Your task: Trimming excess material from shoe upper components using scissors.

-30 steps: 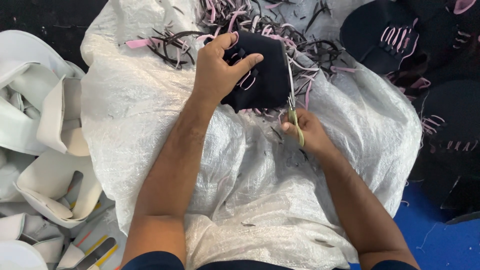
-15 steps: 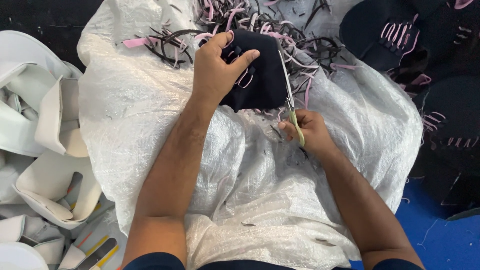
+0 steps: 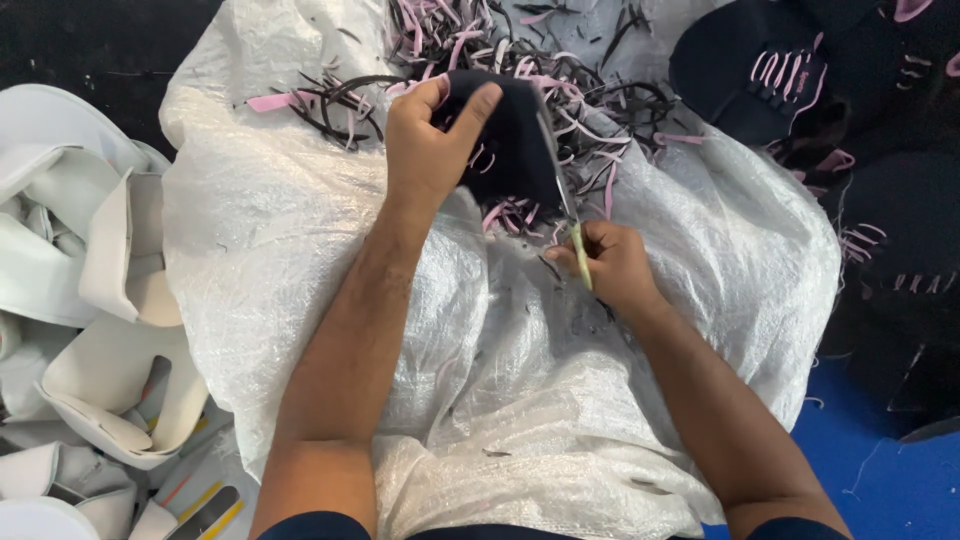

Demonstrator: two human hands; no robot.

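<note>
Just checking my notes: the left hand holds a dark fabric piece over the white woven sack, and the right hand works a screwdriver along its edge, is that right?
Not quite. The right hand holds scissors, not a screwdriver; the head view shows their blades along the piece's edge. The rest stands: the left hand holds the dark fabric piece over the white woven sack.

a shoe-making workshop: dark shoe uppers (image 3: 760, 75) heaped at right, white cut pieces (image 3: 90, 260) stacked at left, pink and black trimmings (image 3: 560, 70) littering a woven sack (image 3: 300, 250).
</note>
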